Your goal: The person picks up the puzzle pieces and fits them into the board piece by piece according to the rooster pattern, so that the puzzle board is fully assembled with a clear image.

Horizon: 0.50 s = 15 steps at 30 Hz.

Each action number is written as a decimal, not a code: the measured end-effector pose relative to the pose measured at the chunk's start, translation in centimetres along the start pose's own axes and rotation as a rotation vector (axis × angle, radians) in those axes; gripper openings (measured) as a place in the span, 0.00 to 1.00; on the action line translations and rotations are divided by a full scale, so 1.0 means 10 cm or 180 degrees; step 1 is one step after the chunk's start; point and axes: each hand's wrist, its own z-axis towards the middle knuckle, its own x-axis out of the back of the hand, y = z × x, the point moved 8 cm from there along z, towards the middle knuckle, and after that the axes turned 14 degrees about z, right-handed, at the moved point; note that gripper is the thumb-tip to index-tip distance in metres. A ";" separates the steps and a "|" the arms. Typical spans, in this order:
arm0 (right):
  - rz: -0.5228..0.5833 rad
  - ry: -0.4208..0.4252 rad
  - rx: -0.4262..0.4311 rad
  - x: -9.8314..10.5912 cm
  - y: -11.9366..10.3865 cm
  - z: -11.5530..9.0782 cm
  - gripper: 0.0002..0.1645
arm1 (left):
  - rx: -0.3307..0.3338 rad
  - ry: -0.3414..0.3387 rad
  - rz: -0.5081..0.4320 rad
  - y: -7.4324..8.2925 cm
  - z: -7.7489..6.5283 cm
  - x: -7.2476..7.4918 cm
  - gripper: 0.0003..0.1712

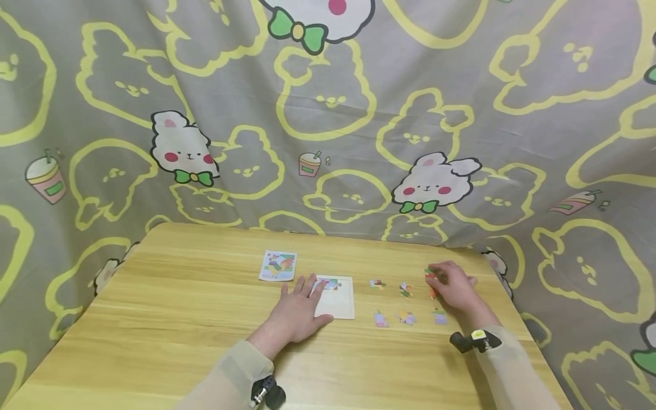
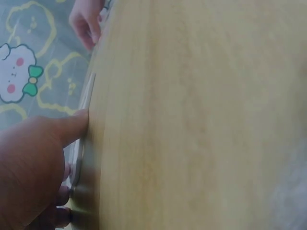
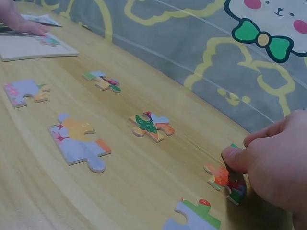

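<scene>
At three o'clock from the white puzzle tray [image 1: 342, 306], the person's right grip [image 1: 455, 286] pinches what looks like a red-and-green piece [image 1: 430, 274] between thumb and curled finger. An orange patch [image 1: 433, 294] shows just below it, on the table [image 1: 205, 319]; whether that is a second piece I cannot tell. The left grip [image 1: 297, 312] clasps nothing: its fingers spread over the tray's nine-to-eleven o'clock side, thumb at the six o'clock edge. Joined pieces [image 1: 328, 283] sit along the tray's twelve o'clock side.

The likeliest slip, I'd judge, is at that pinch: the pieces are thin, so a loose hold could let one twist or drop. A low sweep might also knock the lavender-and-green piece [image 1: 440, 317], at seven o'clock from the right grip. A dragging left fingertip could unseat the joined pieces, and uneven pressure could skid the tray.

Only the head view gives the picture card [image 1: 278, 266] whole, at ten o'clock from the tray. The right wrist view adds thickness and knobs, plain on the yellow-and-lavender piece [image 3: 77, 149]. The left wrist view shows the thumb against the tray's rim, edge-on, but no printed piece clearly.
</scene>
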 end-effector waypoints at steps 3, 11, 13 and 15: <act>0.0000 -0.0001 -0.0078 0.01 0.04 0.00 0.25 | 0.0002 0.0004 0.0006 0.01 0.01 0.00 0.49; -0.0013 0.0091 -0.0239 0.04 0.09 0.00 0.26 | -0.0004 0.0025 0.0023 0.02 0.02 0.01 0.49; -0.0022 0.0150 -0.0227 0.06 0.09 0.01 0.26 | 0.0002 0.0024 0.0020 0.01 0.02 0.01 0.49; -0.0046 0.0197 -0.0187 0.06 0.08 0.02 0.27 | 0.0007 0.0016 0.0010 0.01 0.01 0.01 0.49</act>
